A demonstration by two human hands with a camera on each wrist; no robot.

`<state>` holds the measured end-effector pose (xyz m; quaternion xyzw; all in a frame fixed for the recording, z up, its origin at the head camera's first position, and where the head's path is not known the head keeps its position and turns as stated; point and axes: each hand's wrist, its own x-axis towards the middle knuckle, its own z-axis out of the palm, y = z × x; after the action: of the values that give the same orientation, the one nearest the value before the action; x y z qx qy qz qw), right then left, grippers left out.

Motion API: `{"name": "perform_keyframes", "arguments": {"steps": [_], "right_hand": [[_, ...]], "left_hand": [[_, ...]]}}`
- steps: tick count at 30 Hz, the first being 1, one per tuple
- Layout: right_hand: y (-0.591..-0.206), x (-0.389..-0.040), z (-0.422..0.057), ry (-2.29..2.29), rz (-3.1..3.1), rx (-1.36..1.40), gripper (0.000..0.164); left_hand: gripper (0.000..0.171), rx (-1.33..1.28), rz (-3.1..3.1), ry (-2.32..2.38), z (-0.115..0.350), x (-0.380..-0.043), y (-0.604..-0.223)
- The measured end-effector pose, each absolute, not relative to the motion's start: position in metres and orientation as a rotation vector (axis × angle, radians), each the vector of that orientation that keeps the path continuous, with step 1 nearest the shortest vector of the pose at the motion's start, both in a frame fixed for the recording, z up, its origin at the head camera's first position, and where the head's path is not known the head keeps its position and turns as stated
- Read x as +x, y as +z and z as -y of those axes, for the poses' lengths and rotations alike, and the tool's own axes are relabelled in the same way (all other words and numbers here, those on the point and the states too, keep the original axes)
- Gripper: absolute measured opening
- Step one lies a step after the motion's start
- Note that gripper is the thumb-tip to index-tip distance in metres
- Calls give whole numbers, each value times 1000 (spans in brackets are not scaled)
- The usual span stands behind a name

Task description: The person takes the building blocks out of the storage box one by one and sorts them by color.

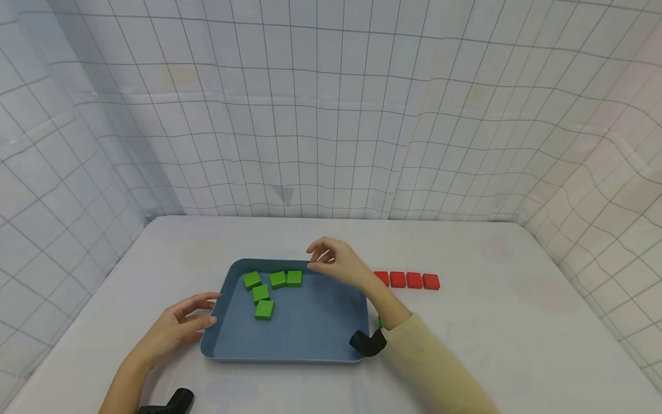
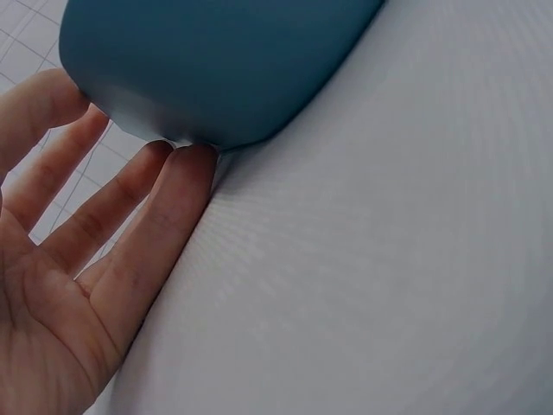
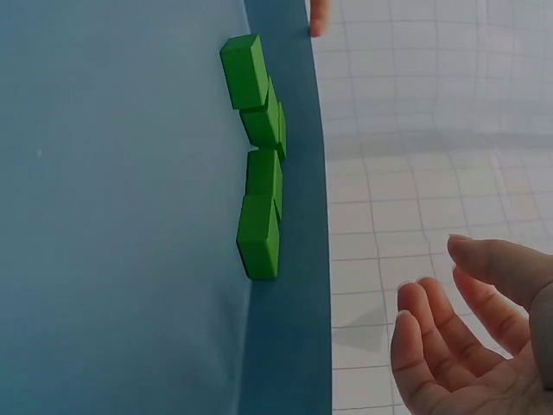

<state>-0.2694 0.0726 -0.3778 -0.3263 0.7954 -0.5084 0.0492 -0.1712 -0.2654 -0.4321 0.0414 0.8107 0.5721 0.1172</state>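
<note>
A blue-grey tray (image 1: 320,339) lies on the white table with several green blocks (image 1: 264,310) in its left half. At its left edge is my left hand (image 1: 178,328), fingers spread; in the left wrist view the fingertips (image 2: 194,164) touch the tray's outer wall. My right hand (image 1: 335,261) hovers over the tray's far rim, right of the green blocks. Its fingers are loosely bent and hold nothing, as the right wrist view also shows with the hand (image 3: 475,346) apart from the blocks (image 3: 259,238).
Several red blocks (image 1: 414,280) form a row right of the tray, the leftmost partly behind my right forearm. Another green piece (image 1: 381,322) peeks out beside that forearm. Black wrist mounts (image 1: 368,343) sit at both wrists. White grid-patterned curtains (image 1: 331,126) surround the table.
</note>
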Motion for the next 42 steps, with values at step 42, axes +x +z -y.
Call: {"name": "perform_keyframes", "arguments": {"steps": [42], "right_hand": [[-419,-267,-38,-1008,-2690,-1074,37]], "left_hand": [[53,125,-2352,1684,266,-172,-433]]}}
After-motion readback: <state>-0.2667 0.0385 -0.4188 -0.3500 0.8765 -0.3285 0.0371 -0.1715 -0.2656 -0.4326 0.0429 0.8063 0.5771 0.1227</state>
